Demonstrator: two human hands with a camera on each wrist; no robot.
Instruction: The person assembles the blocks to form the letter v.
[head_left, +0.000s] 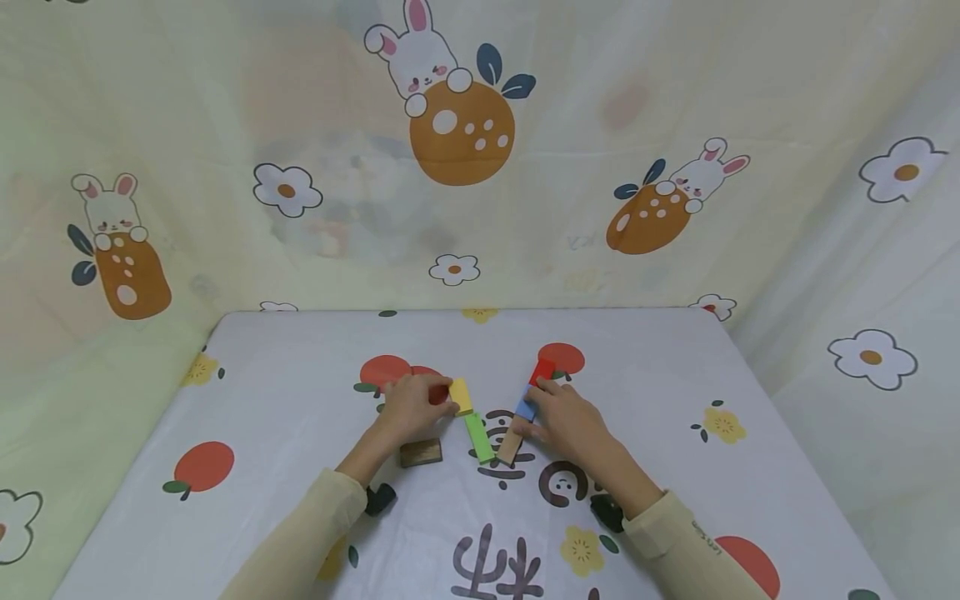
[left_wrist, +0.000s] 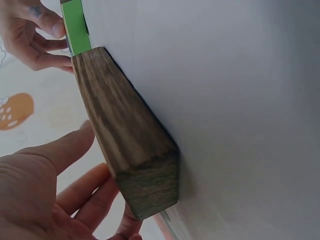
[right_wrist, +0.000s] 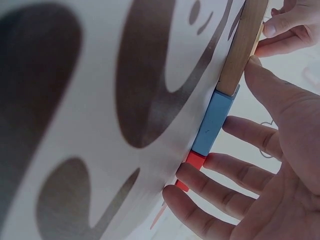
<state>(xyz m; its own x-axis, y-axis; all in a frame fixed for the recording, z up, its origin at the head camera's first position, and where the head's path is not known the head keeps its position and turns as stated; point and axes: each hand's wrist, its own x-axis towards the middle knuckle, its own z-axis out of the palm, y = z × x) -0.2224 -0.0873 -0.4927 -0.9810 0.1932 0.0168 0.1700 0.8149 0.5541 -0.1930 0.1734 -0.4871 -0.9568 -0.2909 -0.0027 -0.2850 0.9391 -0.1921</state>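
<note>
My left hand (head_left: 411, 407) is at the yellow block (head_left: 461, 397), index fingertip by its far end and thumb low on its left side, pinching it. A green block (head_left: 479, 437) continues the line from the yellow one toward me. With fingers extended, my right hand (head_left: 567, 419) lies along a second slanting row. That row has a red block (head_left: 542, 372) farthest away, a blue block (right_wrist: 214, 122) in the middle and a light wood block (right_wrist: 243, 47) nearest me. My right thumb touches the light wood block; the other fingertips rest beside the blue and red ones.
A dark brown wood block (head_left: 421, 452) lies apart, just nearer me than my left hand. Both rows slant toward each other at their near ends. The printed tablecloth (head_left: 300, 500) covers the table, with a patterned curtain (head_left: 525, 233) behind it.
</note>
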